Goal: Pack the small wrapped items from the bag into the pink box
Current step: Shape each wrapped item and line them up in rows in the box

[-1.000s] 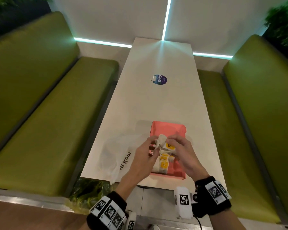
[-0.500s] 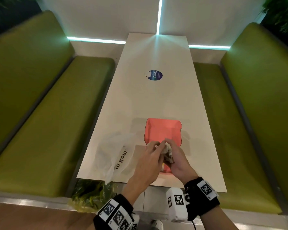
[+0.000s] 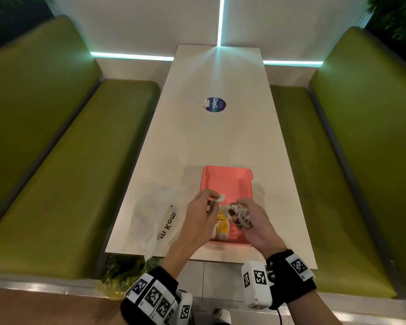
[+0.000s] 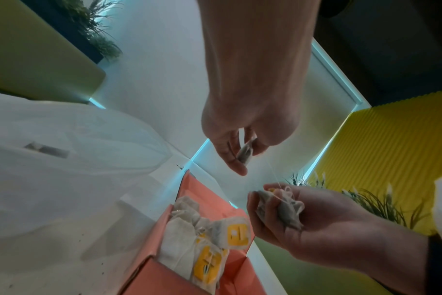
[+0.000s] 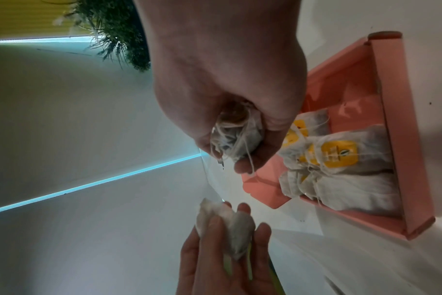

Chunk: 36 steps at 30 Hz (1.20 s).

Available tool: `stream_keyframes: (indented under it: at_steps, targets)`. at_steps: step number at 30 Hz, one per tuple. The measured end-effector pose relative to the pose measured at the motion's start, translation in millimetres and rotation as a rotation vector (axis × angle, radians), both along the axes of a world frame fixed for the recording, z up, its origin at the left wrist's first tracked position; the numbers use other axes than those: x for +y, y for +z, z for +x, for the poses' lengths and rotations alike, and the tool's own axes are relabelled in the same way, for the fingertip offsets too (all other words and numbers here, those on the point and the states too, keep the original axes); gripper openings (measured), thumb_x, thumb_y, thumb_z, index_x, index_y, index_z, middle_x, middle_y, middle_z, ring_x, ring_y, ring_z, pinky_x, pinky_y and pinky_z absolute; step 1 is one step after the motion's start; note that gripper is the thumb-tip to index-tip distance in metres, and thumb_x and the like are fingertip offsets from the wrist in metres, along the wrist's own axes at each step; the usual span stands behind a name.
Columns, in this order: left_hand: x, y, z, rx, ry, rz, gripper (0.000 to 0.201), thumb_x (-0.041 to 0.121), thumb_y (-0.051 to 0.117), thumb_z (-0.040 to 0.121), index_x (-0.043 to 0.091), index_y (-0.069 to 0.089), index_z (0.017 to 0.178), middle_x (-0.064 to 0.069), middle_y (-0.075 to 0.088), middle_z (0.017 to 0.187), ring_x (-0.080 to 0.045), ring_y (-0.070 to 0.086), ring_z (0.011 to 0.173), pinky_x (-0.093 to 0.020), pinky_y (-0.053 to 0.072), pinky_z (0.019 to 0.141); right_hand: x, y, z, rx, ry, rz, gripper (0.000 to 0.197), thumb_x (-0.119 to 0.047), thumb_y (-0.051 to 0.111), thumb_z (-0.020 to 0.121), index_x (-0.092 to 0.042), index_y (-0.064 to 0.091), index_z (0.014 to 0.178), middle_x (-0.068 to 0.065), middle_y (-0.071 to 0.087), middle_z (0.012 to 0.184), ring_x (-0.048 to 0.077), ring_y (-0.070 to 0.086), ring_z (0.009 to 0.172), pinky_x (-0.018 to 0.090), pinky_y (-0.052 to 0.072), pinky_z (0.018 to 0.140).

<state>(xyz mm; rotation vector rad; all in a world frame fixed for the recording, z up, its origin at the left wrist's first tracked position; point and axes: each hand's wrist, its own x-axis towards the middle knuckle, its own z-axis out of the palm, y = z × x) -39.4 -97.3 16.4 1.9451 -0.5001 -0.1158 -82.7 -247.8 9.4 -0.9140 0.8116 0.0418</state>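
The open pink box lies on the white table near its front edge. Several tea bags with yellow tags lie in its near left part, clearer in the right wrist view. Above the box, my right hand grips a tangled bundle of tea bags and strings. My left hand pinches a single tea bag just left of it. A thin string runs between the two. The white plastic bag lies crumpled left of the box.
A round blue sticker sits mid-table beyond the box. Green bench seats flank the table on both sides. A white wall with lit strips stands at the far end, with plants behind the seats.
My hands, bunched together over the box half a second ago, have drawn apart. The left hand has pulled one tea bag leftward out of the bundle the right hand keeps.
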Motion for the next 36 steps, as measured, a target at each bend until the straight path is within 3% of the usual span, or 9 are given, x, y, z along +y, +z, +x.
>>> stream_keyframes:
  at_steps: [3, 8, 12, 18, 22, 25, 30, 34, 36]
  targets:
    - [4, 7, 3, 0.089, 0.062, -0.087, 0.01, 0.009, 0.057, 0.098, 0.017, 0.062, 0.101, 0.0, 0.066, 0.094, -0.013, 0.064, 0.081, -0.034, 0.058, 0.066, -3, 2, -1, -0.025, 0.002, -0.023, 0.006, -0.01, 0.062, 0.088, -0.005, 0.058, 0.088, 0.012, 0.061, 0.073, 0.016, 0.055, 0.047, 0.025, 0.045, 0.049]
    - [11, 28, 6, 0.16, 0.146, -0.229, 0.016, 0.005, 0.054, 0.099, 0.018, 0.063, 0.095, -0.001, 0.067, 0.083, -0.011, 0.064, 0.067, -0.022, 0.051, 0.053, -5, -4, -2, -0.036, 0.048, -0.083, 0.005, -0.006, 0.062, 0.091, -0.003, 0.06, 0.087, 0.01, 0.065, 0.072, 0.017, 0.06, 0.056, 0.024, 0.048, 0.046]
    - [16, 45, 10, 0.153, 0.184, -0.296, 0.016, 0.003, 0.051, 0.1, 0.015, 0.062, 0.096, -0.001, 0.067, 0.083, -0.012, 0.068, 0.075, -0.038, 0.057, 0.056, -5, -15, -4, 0.005, 0.103, -0.118, 0.008, -0.009, 0.065, 0.089, -0.005, 0.064, 0.082, 0.011, 0.065, 0.078, 0.022, 0.06, 0.067, 0.025, 0.048, 0.048]
    - [25, 67, 19, 0.012, 0.26, -0.316, 0.011, 0.013, 0.057, 0.1, 0.019, 0.063, 0.094, 0.007, 0.064, 0.09, -0.01, 0.061, 0.086, -0.021, 0.054, 0.066, -4, -19, -8, 0.041, 0.191, -0.222, 0.002, -0.009, 0.067, 0.082, -0.008, 0.065, 0.081, 0.011, 0.063, 0.078, 0.022, 0.055, 0.062, 0.029, 0.046, 0.051]
    - [29, 80, 19, -0.077, 0.214, -0.274, 0.014, 0.013, 0.061, 0.098, 0.024, 0.064, 0.089, 0.001, 0.061, 0.098, -0.012, 0.057, 0.084, -0.016, 0.049, 0.066, -4, -18, -11, -0.014, 0.186, -0.426, 0.018, 0.002, 0.055, 0.088, -0.006, 0.064, 0.075, 0.001, 0.067, 0.085, 0.018, 0.062, 0.073, 0.031, 0.047, 0.053]
    - [28, 78, 17, -0.082, 0.15, -0.201, 0.024, 0.013, 0.061, 0.097, 0.036, 0.061, 0.089, 0.005, 0.064, 0.093, -0.014, 0.061, 0.08, -0.023, 0.05, 0.066, -8, -14, -12, -0.052, 0.151, -0.596, 0.016, 0.001, 0.053, 0.089, -0.005, 0.065, 0.08, 0.007, 0.066, 0.091, 0.021, 0.062, 0.07, 0.028, 0.048, 0.051]
    - [25, 60, 10, -0.014, 0.109, -0.2, 0.021, 0.006, 0.056, 0.099, 0.026, 0.052, 0.102, 0.003, 0.065, 0.089, -0.009, 0.064, 0.07, -0.017, 0.05, 0.058, -17, -3, -12, -0.148, 0.136, -0.786, 0.013, -0.014, 0.068, 0.088, -0.024, 0.071, 0.081, -0.007, 0.07, 0.088, 0.023, 0.063, 0.075, 0.039, 0.05, 0.069]
    - [22, 42, 6, -0.005, 0.106, -0.124, 0.023, 0.006, 0.057, 0.098, 0.025, 0.046, 0.091, 0.002, 0.061, 0.081, -0.011, 0.062, 0.068, -0.025, 0.053, 0.057, -9, 18, -10, -0.244, 0.115, -0.835, 0.007, -0.015, 0.069, 0.09, -0.019, 0.072, 0.087, -0.009, 0.069, 0.084, 0.014, 0.062, 0.073, 0.036, 0.052, 0.063]
    - [21, 39, 2, 0.007, 0.1, -0.126, 0.019, 0.007, 0.06, 0.097, 0.021, 0.051, 0.088, 0.005, 0.061, 0.077, -0.011, 0.061, 0.067, -0.025, 0.052, 0.057, -2, 29, -11, -0.296, 0.141, -0.786, 0.003, -0.015, 0.07, 0.09, -0.017, 0.073, 0.091, -0.008, 0.068, 0.084, 0.01, 0.063, 0.073, 0.026, 0.052, 0.057]
